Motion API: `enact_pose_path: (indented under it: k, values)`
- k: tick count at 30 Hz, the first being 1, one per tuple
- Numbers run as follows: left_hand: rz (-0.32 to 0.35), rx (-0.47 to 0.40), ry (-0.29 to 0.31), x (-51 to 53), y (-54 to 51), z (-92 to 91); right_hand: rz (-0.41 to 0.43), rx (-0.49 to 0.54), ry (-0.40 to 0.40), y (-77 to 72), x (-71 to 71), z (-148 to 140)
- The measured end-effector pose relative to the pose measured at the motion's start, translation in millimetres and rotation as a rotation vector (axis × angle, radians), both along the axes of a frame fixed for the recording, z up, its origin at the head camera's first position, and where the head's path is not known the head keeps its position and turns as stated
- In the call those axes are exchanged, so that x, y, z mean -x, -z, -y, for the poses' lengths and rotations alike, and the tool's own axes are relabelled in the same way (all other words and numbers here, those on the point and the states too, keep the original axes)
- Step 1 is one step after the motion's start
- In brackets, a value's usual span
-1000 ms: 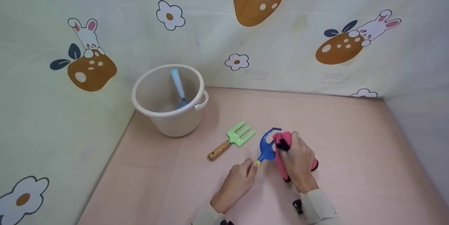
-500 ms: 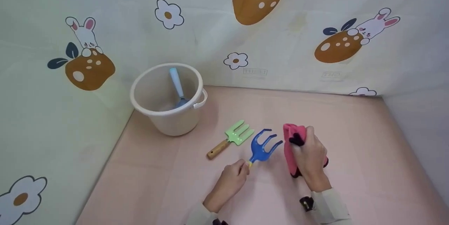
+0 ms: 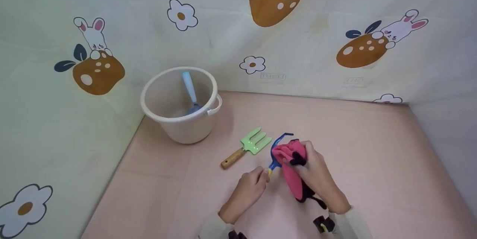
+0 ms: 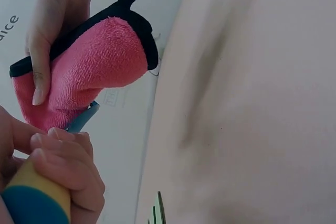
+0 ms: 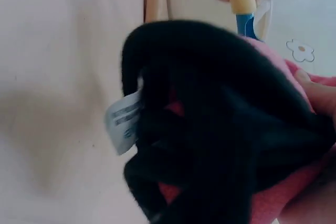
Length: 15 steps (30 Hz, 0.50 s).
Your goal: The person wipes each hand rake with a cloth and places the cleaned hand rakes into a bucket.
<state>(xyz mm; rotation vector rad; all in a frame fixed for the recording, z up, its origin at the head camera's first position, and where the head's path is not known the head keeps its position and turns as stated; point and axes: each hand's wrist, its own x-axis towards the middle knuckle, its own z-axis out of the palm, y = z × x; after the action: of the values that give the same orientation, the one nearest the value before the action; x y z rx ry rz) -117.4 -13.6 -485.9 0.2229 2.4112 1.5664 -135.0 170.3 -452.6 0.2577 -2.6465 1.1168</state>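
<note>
My left hand [image 3: 244, 192] grips the yellow handle [image 4: 46, 182] of a small blue hand rake [image 3: 274, 162], held up off the floor. In the left wrist view the handle's end is blue. My right hand [image 3: 322, 175] holds a pink cloth [image 3: 292, 181] with black edging against the rake's head. One bent tine shows beyond the cloth; the others are hidden behind it. In the right wrist view the black edging and a white label [image 5: 124, 121] hang toward the camera. A green hand fork [image 3: 254, 143] with a wooden handle lies just left of the rake.
A cream bucket [image 3: 188, 131] stands at the back left, with a tool with a light-blue handle [image 3: 189, 87] leaning inside it. Fabric walls [image 3: 220, 38] printed with rabbits and flowers rise behind and on both sides of the pink floor covering [image 3: 365, 149].
Half a second ago the cloth was apart from the rake, to its right, with all the tines showing. My right hand has brought it back left onto the tines.
</note>
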Motion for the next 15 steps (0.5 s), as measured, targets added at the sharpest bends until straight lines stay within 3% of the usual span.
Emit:
enact_pose_path:
  k: [5, 8, 15]
  values:
    - [-0.041, 0.010, 0.005, -0.8, -2.2, -2.0, -0.270, -0.261, -0.015, 5.7, -8.6, 11.2]
    - [-0.051, 0.011, 0.007, -1.2, -3.4, -3.5, -0.385, -0.350, -0.025, 8.8, -9.9, 15.5]
    - [-0.089, 0.030, 0.011, -1.6, -4.9, -7.1, -0.392, -0.323, -0.056, 11.4, -7.0, 18.2]
